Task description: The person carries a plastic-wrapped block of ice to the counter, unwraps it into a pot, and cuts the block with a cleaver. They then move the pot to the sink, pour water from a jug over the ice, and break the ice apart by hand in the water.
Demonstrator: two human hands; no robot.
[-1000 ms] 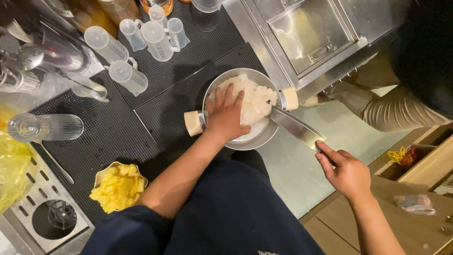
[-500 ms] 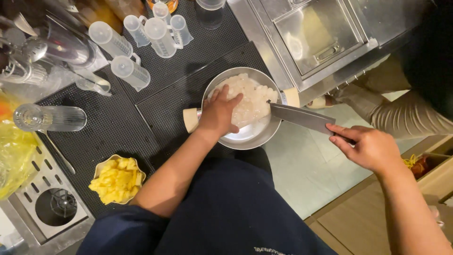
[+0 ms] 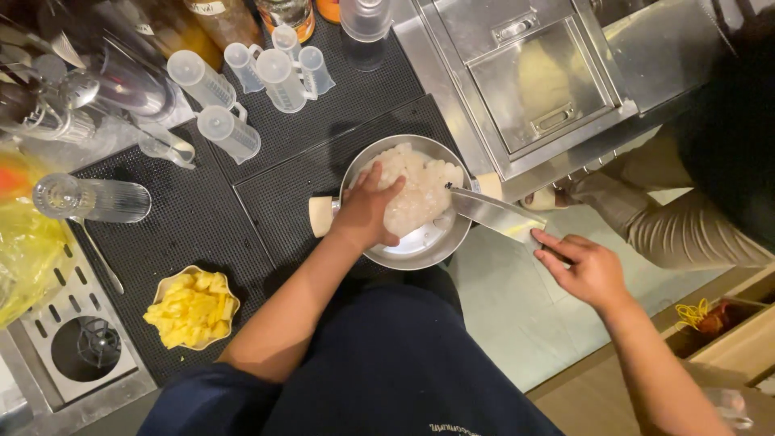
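Observation:
A round metal bowl (image 3: 420, 246) sits on the black ribbed mat, holding a heap of white, translucent chunks (image 3: 424, 194). My left hand (image 3: 367, 208) presses flat on the heap with fingers spread. My right hand (image 3: 589, 270) grips a broad knife (image 3: 496, 214) by its handle, which is hidden in the fist. The blade lies nearly flat, its tip at the bowl's right rim beside the white chunks. Pale wooden ends (image 3: 321, 216) stick out from under the bowl on both sides.
A yellow-rimmed dish of yellow fruit pieces (image 3: 194, 307) stands at the lower left. Several clear measuring cups (image 3: 230, 133) and a ribbed glass (image 3: 93, 199) lie on the mat. A steel lidded bin (image 3: 541, 89) is at the back right. Another person's trouser leg (image 3: 686, 230) is at right.
My right hand has drawn back left toward the bowl, bringing the knife tip to the rim. My left hand has stayed on the white heap.

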